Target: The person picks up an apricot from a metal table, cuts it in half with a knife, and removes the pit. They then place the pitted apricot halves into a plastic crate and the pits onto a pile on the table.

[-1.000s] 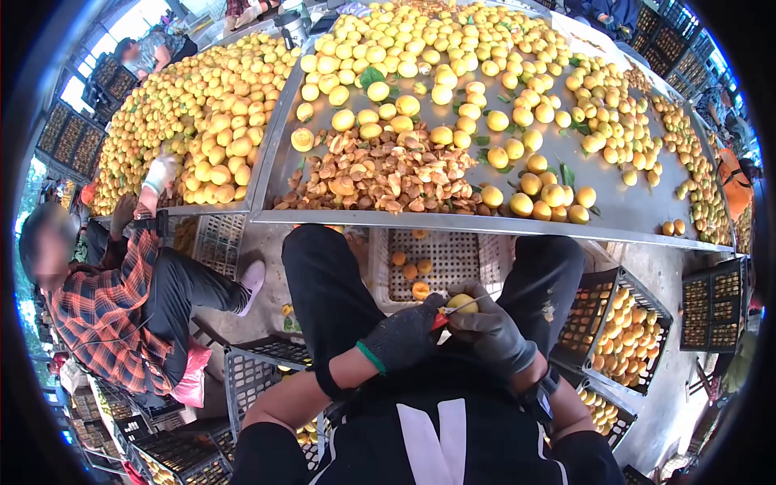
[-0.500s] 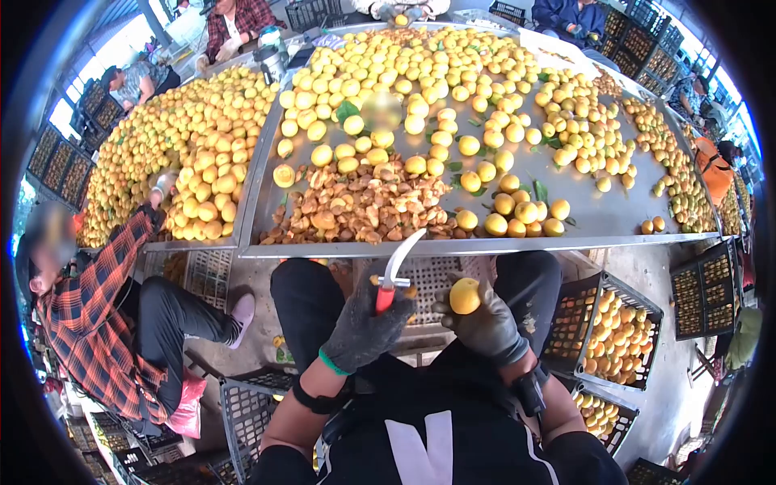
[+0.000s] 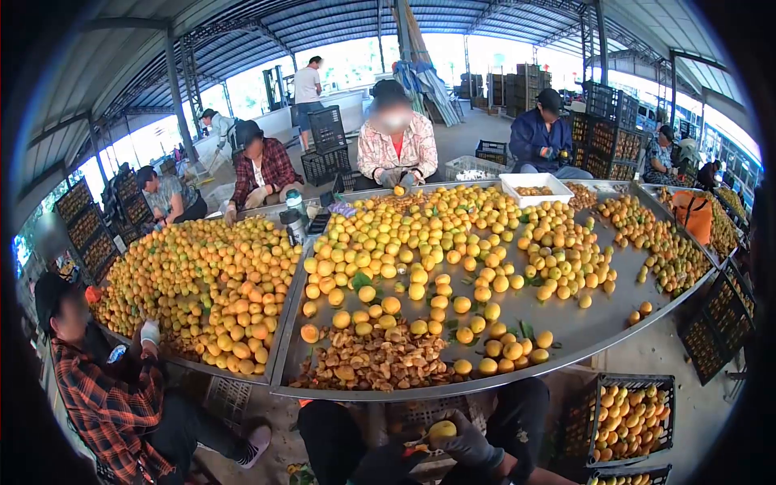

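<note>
my right hand (image 3: 470, 446) grasps a yellow fruit (image 3: 442, 431) at 6 o'clock, near side of metal table (image 3: 582, 327). left hand (image 3: 383, 464) clenched on red-handled knife (image 3: 415, 448) beside it; filled crate (image 3: 634, 461) at 4 o'clock.

The left hand (image 3: 388, 464) blurs into dark trousers (image 3: 330, 436) (its grip unclear); the lowest crate (image 3: 630, 469) is cut off below.

Metal bench (image 3: 578, 323), raised rims, divider splitting off left section. Left section: dense heap of orange-yellow fruit (image 3: 226, 283). Middle section: loose yellow fruit (image 3: 416, 275), thickest toward back; brown-orange cut pieces (image 3: 376, 356) piled near front rim; few green leaves (image 3: 527, 330) among fruit; white tray (image 3: 529, 201) at far edge; bare metal toward right.
</note>
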Tool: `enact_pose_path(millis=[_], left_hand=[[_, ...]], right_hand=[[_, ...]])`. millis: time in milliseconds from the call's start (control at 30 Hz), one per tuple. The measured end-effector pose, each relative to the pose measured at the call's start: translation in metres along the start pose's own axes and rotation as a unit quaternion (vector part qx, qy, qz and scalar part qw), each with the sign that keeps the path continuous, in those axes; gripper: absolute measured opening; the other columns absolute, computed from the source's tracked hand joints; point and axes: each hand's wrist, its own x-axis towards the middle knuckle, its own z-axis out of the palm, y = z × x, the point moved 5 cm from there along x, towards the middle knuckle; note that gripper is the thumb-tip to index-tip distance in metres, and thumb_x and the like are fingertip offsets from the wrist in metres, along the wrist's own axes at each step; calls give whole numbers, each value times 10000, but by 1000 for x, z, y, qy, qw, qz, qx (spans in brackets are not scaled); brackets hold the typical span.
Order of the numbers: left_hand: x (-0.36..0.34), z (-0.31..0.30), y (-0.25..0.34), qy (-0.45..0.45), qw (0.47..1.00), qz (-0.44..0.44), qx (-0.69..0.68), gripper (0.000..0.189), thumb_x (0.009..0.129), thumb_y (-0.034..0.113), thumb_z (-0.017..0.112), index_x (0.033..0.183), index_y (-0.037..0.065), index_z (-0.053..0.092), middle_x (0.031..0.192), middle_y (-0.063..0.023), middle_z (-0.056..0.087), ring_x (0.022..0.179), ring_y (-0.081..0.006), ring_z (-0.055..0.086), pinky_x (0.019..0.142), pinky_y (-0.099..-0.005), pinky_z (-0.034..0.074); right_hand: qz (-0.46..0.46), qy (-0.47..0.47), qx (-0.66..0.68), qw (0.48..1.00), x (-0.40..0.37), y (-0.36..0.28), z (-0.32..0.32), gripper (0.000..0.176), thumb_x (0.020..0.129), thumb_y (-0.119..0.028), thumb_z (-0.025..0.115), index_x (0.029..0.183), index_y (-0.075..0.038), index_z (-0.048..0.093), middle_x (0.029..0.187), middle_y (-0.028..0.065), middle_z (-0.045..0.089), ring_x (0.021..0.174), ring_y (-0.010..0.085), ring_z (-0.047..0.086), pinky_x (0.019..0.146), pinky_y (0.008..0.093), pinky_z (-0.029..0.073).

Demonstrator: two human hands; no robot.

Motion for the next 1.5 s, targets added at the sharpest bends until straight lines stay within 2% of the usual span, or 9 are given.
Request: enact_pose_path(millis=[333, 433, 500, 533, 600, 733, 800, 1067, 1500], left_hand=[[-30, 14, -8, -32, 997, -40, -60, 276, 885, 285, 581, 1110, 125, 580, 897, -165, 632, 707, -344, 614, 572, -434, 489], [-25, 6, -1, 1, 998, 57, 41, 234, 901, 275, 555, 1054, 110, 617, 908, -148, 617, 723, -299, 604, 582, -402, 486], [-21, 6, -10, -28, 999, -36, 10, 235, 894, 285, 558, 1011, 98, 640, 818, -127, 596, 696, -249, 591, 550, -386, 469], [-18, 5, -8, -38, 999, -35, 9, 235, 894, 285, 558, 1011, 98, 640, 818, -127, 596, 696, -249, 591, 550, -386, 469], [-20, -1, -17, 99, 935, -172, -295, 193, 830, 190, 685, 928, 33, 632, 744, -143, 614, 673, -289, 625, 520, -385, 452], [-31, 8, -49, 119, 924, -222, -287, 159, 824, 133, 683, 920, 19, 626, 732, -133, 609, 659, -262, 624, 535, -371, 455], [-21, -5, -49, 132, 923, -225, -283, 146, 823, 114, 671, 918, 15, 622, 779, -151, 628, 667, -281, 631, 541, -364, 454], [11, -10, -23, -4, 987, -142, -69, 196, 825, 173, 670, 944, 21, 631, 777, -183, 617, 703, -344, 622, 589, -374, 486], [-10, 18, -14, -72, 995, -63, -33, 327, 835, 265, 631, 1096, 69, 612, 722, -184, 629, 628, -352, 616, 551, -432, 485]], right_hand=[[125, -33, 0, 992, -13, 15, 5, 478, 773, -15, 704, 1184, -55, 461, 1036, 69, 590, 955, 166, 591, 836, 285, 506], [-5, -16, -43, 999, 28, -34, -1, 441, 811, -41, 647, 1193, -31, 426, 1037, 72, 594, 956, 194, 596, 831, 300, 508], [-86, 16, -106, 991, 71, -95, -3, 547, 766, -29, 622, 1265, -52, 398, 1001, 61, 587, 884, 170, 591, 786, 278, 493], [-154, -59, 44, 985, 107, -102, -15, 560, 771, -31, 619, 1281, -41, 389, 1023, 71, 568, 902, 161, 583, 809, 281, 483], [-153, -43, 26, 987, 149, -163, 0, 536, 749, 26, 632, 1247, -48, 449, 1065, 72, 544, 950, 167, 564, 808, 265, 483], [-253, -44, -25, 966, 137, -217, 27, 402, 800, -64, 646, 1170, -69, 490, 1065, 66, 542, 970, 165, 557, 825, 268, 478], [-297, -116, -94, 943, 127, -200, 29, 393, 782, -69, 688, 1126, -69, 497, 1055, 50, 552, 957, 142, 556, 831, 268, 472], [-4, -48, -40, 998, 45, -36, -8, 482, 726, 40, 730, 1124, -76, 485, 1015, -4, 517, 926, 92, 517, 823, 233, 451], [-28, -49, 45, 997, -3, -14, 19, 497, 683, 68, 749, 1072, -97, 488, 1057, 48, 521, 962, 154, 538, 851, 290, 468]])
